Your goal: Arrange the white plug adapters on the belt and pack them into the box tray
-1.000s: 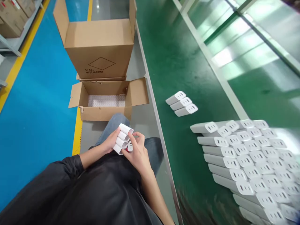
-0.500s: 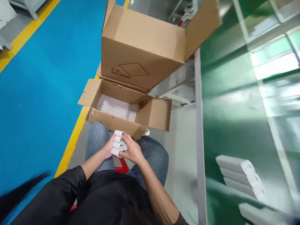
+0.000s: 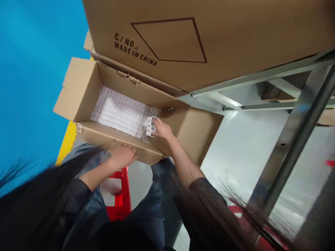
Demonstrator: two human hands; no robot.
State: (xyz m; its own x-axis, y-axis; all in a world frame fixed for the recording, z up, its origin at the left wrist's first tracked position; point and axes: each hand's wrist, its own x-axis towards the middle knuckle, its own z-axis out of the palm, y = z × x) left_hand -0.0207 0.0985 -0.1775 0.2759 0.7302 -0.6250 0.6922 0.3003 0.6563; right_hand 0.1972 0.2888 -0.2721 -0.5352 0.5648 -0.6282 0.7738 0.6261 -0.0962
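My right hand [image 3: 162, 129] reaches into the open cardboard box [image 3: 83, 90] on the floor and grips a small stack of white chargers [image 3: 150, 126] at the right end of the packed layer. Rows of white chargers [image 3: 120, 112] fill the box's bottom. My left hand [image 3: 123, 156] rests on the box's near wall, fingers curled over the cardboard edge, holding nothing else.
A larger cardboard box [image 3: 199, 38] marked "MADE IN CHINA" stands behind the open one. A red stool [image 3: 120, 198] is under me. Metal table legs [image 3: 290, 139] and frame bars run at the right. Blue floor [image 3: 34, 59] with a yellow stripe [image 3: 67, 143] lies left.
I have leaned down toward the floor box. My right hand carried the stack of chargers from my lap into the box; my left hand let go of the stack and moved to the box's wall.
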